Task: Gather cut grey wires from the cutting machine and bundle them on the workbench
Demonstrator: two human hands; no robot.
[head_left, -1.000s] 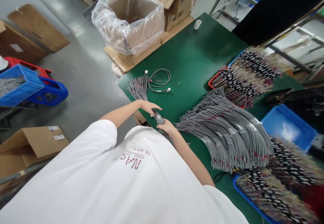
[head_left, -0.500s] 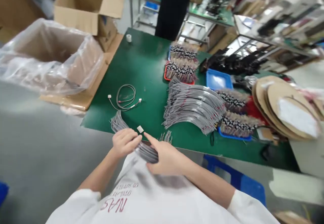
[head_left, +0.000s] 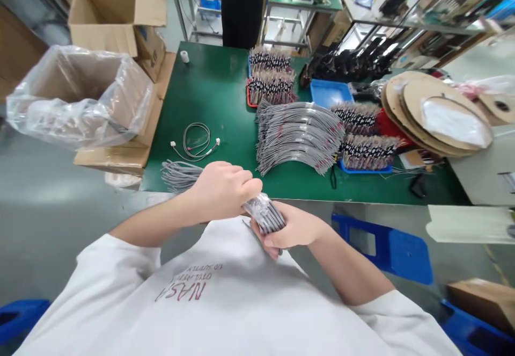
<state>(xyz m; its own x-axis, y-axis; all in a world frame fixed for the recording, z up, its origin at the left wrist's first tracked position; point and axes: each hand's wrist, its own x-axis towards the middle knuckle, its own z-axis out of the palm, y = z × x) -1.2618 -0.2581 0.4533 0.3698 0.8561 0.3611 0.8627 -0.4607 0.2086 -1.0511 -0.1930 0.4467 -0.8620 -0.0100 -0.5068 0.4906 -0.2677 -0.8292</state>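
Both my hands hold one bundle of grey wires (head_left: 266, 214) close to my chest, in front of the green table (head_left: 219, 95). My left hand (head_left: 223, 189) is closed over the bundle's upper part, fingers curled round it. My right hand (head_left: 295, 228) grips the bundle from below, fingers wrapped. The bundle's other end (head_left: 177, 175) fans out over the table's near left corner. A large heap of grey wires (head_left: 295, 136) lies in the table's middle. One coiled cable with white plugs (head_left: 196, 142) lies to its left.
Trays of black-and-white wire bundles (head_left: 270, 79) and a blue tray (head_left: 330, 93) sit at the back right. Cardboard discs (head_left: 436, 111) lie far right. A plastic-lined box (head_left: 82, 95) and an open carton (head_left: 116, 15) stand left. A blue stool (head_left: 386, 246) is beside me. A person in black (head_left: 241, 4) stands beyond the table.
My head has swung right and up, showing the whole table. My hands have drawn the bundle nearer my chest, and my left hand has closed over it.
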